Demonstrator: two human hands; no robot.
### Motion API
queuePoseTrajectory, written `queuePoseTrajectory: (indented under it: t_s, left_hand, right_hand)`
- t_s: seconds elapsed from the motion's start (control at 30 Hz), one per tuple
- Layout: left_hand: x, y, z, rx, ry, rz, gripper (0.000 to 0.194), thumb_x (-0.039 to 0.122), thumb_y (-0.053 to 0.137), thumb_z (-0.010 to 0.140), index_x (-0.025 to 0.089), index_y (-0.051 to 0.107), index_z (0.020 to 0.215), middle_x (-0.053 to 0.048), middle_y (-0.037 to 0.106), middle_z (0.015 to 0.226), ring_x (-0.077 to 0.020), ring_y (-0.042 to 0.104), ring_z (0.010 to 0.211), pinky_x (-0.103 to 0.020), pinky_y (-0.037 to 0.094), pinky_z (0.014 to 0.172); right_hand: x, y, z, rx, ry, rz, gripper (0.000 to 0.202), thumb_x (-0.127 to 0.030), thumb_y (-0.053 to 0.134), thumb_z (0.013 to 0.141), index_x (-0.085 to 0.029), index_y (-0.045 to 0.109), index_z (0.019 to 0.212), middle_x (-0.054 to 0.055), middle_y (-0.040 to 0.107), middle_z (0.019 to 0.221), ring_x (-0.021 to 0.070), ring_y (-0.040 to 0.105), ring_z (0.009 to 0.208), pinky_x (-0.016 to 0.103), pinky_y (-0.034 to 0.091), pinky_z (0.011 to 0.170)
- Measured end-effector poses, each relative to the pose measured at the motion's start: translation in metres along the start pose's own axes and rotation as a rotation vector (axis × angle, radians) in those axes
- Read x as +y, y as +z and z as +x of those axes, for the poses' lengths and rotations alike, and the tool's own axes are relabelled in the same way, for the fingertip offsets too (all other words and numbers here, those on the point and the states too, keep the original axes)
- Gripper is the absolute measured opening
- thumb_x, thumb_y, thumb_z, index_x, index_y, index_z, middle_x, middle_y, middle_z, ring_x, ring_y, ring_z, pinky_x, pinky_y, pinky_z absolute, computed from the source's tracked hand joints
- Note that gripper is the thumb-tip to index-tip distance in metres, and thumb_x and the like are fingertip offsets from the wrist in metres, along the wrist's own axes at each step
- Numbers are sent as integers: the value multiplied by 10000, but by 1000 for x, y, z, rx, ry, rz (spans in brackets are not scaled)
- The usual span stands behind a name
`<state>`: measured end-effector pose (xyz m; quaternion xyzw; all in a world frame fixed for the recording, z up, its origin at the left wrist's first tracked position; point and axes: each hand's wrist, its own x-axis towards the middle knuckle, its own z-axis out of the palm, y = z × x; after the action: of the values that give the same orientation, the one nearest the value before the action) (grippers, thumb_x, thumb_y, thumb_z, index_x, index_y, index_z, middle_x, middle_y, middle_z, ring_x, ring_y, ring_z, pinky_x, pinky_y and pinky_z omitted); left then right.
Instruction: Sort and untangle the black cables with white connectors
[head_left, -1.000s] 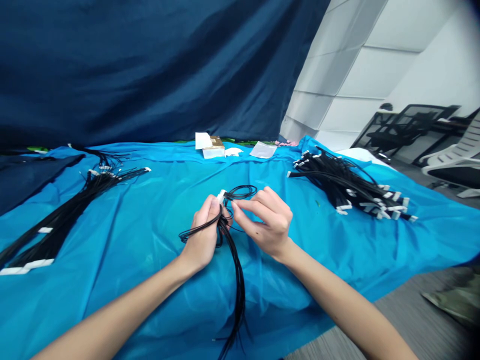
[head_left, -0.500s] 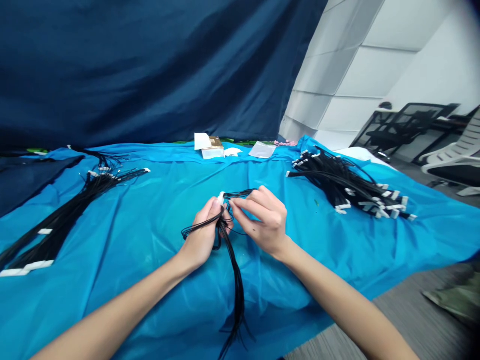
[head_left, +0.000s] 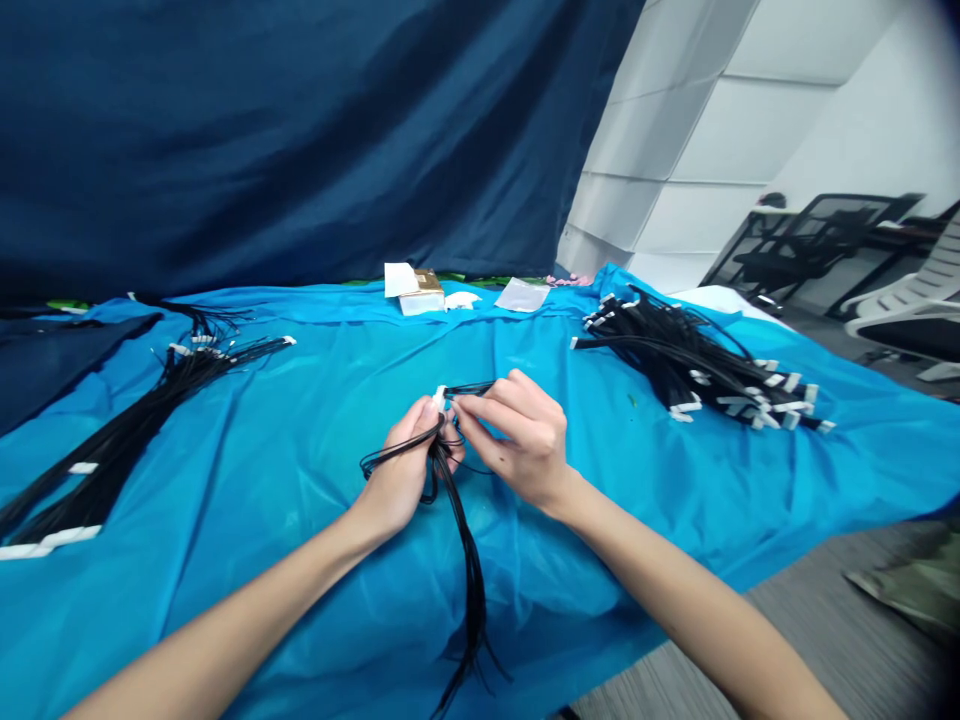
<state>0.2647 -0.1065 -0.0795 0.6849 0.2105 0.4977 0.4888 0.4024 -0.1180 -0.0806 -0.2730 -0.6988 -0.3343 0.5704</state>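
Between thumb and fingers, my left hand [head_left: 401,465] grips a small white connector [head_left: 439,398] and the black wires gathered below it. My right hand [head_left: 521,435] is closed around thin black wires [head_left: 471,388] that run out to the right of the connector, its fingertips close beside the white piece. A loop of wire passes over the left hand. The long bundle of black wires [head_left: 471,580] hangs down from the hands toward the near edge, its loose ends spread apart.
Black cables with white connectors lie at the left [head_left: 142,430] and in a pile at the right [head_left: 690,360] on the blue cloth [head_left: 300,480]. At the back are a small box [head_left: 421,292] and a clear plastic bag [head_left: 523,295].
The view has shifted slightly. My right hand has moved a little left, closer to the connector; both hands keep their hold.
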Motion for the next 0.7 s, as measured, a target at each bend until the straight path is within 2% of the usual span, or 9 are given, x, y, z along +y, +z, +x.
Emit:
queuePoseTrajectory:
  t_s: [0.13,0.23,0.33,0.43,0.7]
  left_hand:
    - [4,5,5,43,-128,-191,216,321,468,816,165,458,667,35,464,530,-83,432,469,-202,342,454]
    - [10,6,9,179,-221,-306,116,243,516,763,154,498,691,32,504,544,-79,462,481,-188,361,463]
    - [16,4,11,304,-266,-370,43,169,543,708,145,516,686,33,525,561,-74,493,510,-177,389,501]
    - [18,2,12,314,-281,-379,53,156,542,699,139,514,657,33,534,556,-67,490,496,-174,397,510]
    - [14,4,11,293,-288,-385,46,170,561,688,133,537,674,29,563,588,-69,504,524,-170,391,505]
  right_hand:
    - [1,-2,3,18,13,-22,103,-164,563,792,-167,653,841,35,610,742,137,457,703,292,397,648]
    - [0,-8,6,0,-69,13,125,-186,601,764,-197,663,873,30,632,842,169,469,852,328,404,756]
    - [-1,-10,7,-77,-174,50,91,-210,616,757,-218,662,835,-1,646,828,174,472,892,339,382,772]
    - [-1,-8,4,-109,-250,5,91,-218,615,764,-223,655,846,-14,658,838,171,477,903,342,352,753]
    - [1,-5,5,-55,-343,-96,53,-203,611,782,-220,643,821,-33,675,816,132,497,823,317,325,709]
